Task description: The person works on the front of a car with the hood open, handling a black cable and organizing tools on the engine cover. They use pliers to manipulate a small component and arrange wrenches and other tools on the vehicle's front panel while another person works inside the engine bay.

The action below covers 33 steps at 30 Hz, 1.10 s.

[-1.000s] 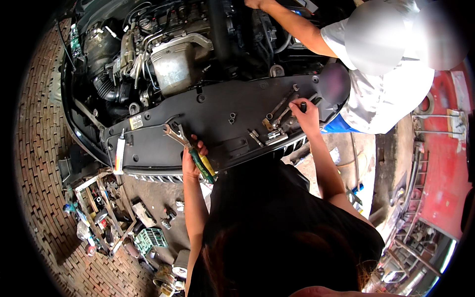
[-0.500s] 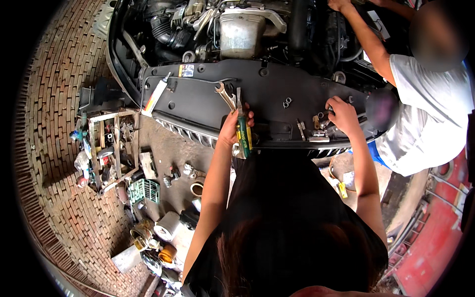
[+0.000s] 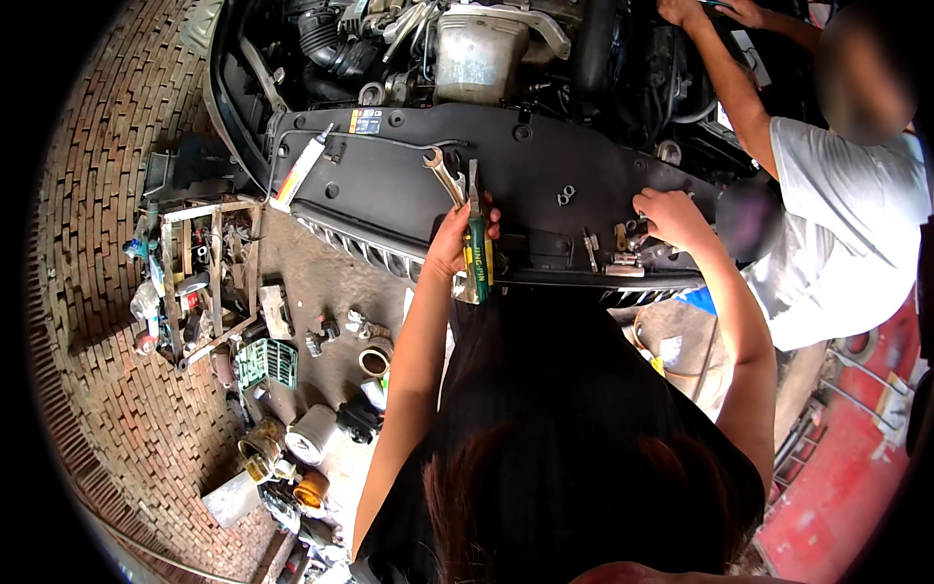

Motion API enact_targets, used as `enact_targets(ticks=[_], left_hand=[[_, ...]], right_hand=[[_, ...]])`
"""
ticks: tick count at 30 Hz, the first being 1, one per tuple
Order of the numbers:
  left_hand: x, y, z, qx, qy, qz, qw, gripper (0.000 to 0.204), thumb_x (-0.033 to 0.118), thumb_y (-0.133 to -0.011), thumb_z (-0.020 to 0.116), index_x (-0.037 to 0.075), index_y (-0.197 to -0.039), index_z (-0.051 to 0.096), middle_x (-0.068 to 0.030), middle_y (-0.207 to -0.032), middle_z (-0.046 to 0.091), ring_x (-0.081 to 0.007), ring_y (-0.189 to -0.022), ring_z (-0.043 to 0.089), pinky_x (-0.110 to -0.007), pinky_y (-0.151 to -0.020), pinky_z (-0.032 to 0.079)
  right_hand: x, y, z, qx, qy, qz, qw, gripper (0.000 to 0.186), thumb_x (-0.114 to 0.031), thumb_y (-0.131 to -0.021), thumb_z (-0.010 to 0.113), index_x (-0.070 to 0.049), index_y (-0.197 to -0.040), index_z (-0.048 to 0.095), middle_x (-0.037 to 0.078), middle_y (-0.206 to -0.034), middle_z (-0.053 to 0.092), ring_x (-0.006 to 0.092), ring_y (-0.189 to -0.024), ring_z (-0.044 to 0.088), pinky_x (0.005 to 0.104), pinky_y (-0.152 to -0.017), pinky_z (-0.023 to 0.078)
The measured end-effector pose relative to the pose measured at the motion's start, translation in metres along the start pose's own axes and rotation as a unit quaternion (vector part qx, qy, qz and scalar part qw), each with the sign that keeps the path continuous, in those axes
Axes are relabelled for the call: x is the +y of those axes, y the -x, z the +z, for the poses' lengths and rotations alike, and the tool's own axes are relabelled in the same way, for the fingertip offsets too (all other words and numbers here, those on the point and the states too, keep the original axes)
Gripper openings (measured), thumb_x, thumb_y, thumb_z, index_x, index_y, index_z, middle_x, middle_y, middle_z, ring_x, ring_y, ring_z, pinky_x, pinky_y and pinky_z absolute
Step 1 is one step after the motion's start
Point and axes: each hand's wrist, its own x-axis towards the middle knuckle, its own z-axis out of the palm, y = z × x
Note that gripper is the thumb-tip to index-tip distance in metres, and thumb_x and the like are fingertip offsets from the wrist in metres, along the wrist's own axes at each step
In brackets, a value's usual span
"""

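My left hand (image 3: 457,238) is closed round a bundle of tools over the front cover's near edge. It holds combination wrenches (image 3: 444,177) with their bright ends upward, plus a tool with a green and yellow handle (image 3: 477,259) and a metal tip. My right hand (image 3: 674,216) is at the right of the black plastic cover (image 3: 389,185), fingers curled down; what they hold is hidden. Beside it lie metal sockets (image 3: 626,270) and other small parts. A slim metal piece (image 3: 591,250) and a pair of joined small rings (image 3: 566,196) rest farther left.
A white tube (image 3: 302,173) and a long thin rod (image 3: 389,142) lie on the cover's left. Beyond is the engine (image 3: 477,58). At right a co-worker in a white shirt (image 3: 837,214) reaches into the bay. A cluttered frame rack (image 3: 209,209) and a green crate (image 3: 268,363) stand lower left.
My right hand has moved slightly left over the small parts, its elbow shifting outward. My left hand keeps its tools. The co-worker's other hand has come further into view at the top.
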Motion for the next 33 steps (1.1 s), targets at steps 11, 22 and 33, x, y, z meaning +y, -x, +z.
enact_targets(ticks=[11, 22, 33], left_hand=[[0.000, 0.001, 0.000, 0.039, 0.012, -0.003, 0.999, 0.030, 0.029, -0.095, 0.055, 0.006, -0.113, 0.050, -0.0101, -0.089, 0.060, -0.0182, -0.070, 0.055, -0.029, -0.065, 0.048], [-0.005, -0.002, -0.020, 0.037, 0.010, -0.004, 0.999, 0.032, 0.032, -0.092, 0.058, 0.012, -0.116, 0.050, -0.0114, -0.095, 0.061, -0.0204, -0.070, 0.056, -0.029, -0.061, 0.051], [0.000, -0.001, -0.004, 0.066, -0.024, -0.002, 0.998, 0.031, 0.024, -0.094, 0.053, 0.005, -0.118, 0.050, -0.0223, -0.113, 0.062, -0.0232, -0.071, 0.056, -0.034, -0.066, 0.049]], right_hand=[[-0.001, 0.028, -0.021, 0.073, 0.024, 0.031, 0.997, 0.025, -0.011, -0.067, 0.069, -0.007, -0.087, 0.053, 0.008, -0.090, 0.053, 0.0308, -0.071, 0.061, 0.0418, -0.061, 0.050], [-0.060, 0.015, -0.063, 0.273, -0.013, -0.018, 0.962, 0.033, -0.018, -0.065, 0.075, -0.010, -0.084, 0.049, 0.004, -0.081, 0.052, 0.0227, -0.072, 0.061, 0.0355, -0.057, 0.050], [-0.138, -0.052, -0.022, 0.468, -0.102, -0.172, 0.861, 0.013, -0.010, -0.070, 0.065, -0.011, -0.075, 0.053, 0.000, -0.070, 0.048, 0.0162, -0.062, 0.059, 0.0297, -0.052, 0.047]])
